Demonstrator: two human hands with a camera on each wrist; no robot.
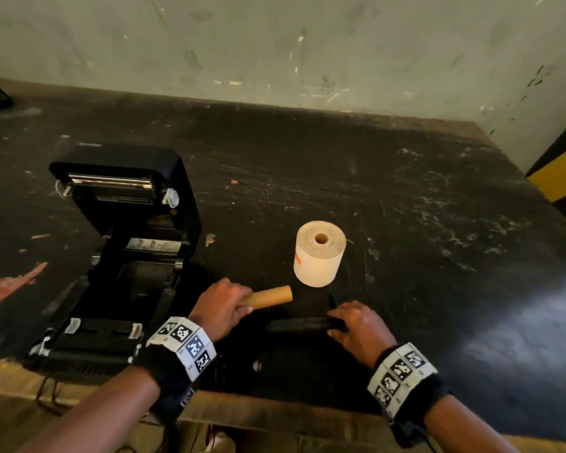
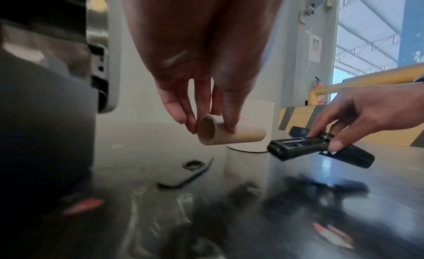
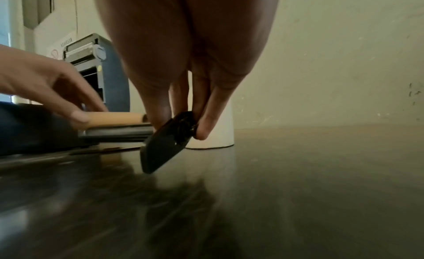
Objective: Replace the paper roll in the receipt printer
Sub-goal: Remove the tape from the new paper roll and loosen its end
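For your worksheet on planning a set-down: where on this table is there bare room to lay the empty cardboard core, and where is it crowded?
Free: the dark table right of the new paper roll, and behind it toward the wall. Crowded: the near strip between open printer and roll, taken by both hands, cardboard core and black spindle.

Bare forearms with tagged wrist bands
Each wrist carries a black strap, the left wrist band (image 1: 185, 344) and right wrist band (image 1: 401, 374) faced with white blocks printed in black-and-white square markers
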